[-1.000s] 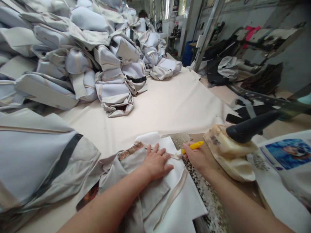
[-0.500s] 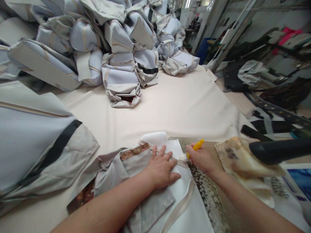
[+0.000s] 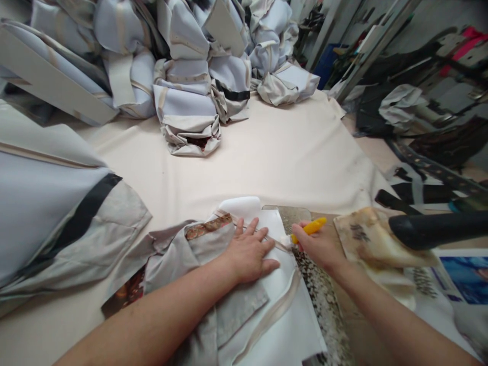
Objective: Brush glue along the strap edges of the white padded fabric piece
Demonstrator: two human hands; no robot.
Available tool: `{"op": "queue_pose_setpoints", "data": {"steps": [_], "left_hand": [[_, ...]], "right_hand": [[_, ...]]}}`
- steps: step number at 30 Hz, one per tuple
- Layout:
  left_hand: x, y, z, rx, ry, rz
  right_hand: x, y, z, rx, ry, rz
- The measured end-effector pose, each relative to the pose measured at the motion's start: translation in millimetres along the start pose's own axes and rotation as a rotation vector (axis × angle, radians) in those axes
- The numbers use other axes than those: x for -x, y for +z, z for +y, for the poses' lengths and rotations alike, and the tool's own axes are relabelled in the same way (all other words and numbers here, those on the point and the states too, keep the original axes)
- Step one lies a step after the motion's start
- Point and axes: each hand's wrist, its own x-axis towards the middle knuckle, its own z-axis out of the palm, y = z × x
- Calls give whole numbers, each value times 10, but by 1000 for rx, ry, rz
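Note:
My left hand (image 3: 248,251) lies flat, fingers spread, on a grey and white fabric piece (image 3: 229,300) with beige trim, pressing it down on the cream-covered table (image 3: 274,157). My right hand (image 3: 319,245) grips a yellow tool (image 3: 308,227) and holds its tip against the beige strip at the fabric's right edge, just right of my left fingers. A speckled board (image 3: 324,305) shows under the fabric's right side.
Several folded grey fabric bundles (image 3: 186,112) are piled at the back and left. A large bundle (image 3: 49,203) lies close on the left. An iron with a black handle (image 3: 434,229) rests on stained padding (image 3: 377,244) at the right. Dark straps and clutter lie beyond the table's right edge.
The view has tilted down and shifted a little. My right hand with the yellow tool has slid slightly along the trim. My left hand stays pressed on the fabric.

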Motion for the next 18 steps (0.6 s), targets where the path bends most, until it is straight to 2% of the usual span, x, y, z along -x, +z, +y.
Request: {"op": "queue_pose_setpoints", "data": {"steps": [5,8,12,15,18], "left_hand": [[-5,0,4,-11,3,-3],[-9,8,8,-27,5,-1],[-17,41,-3,-38,9,16],[-23,61,-15,-42,12,30],[-28,68,-20,-43,20,39]], "right_hand": [[291,-99,77,17,31,-61],[233,-93,30,-5,19,6],[69,-60,-74,27,-83,94],[59,-39,-57,93,-153,177],[146,-26,45,53,-151,112]]}}
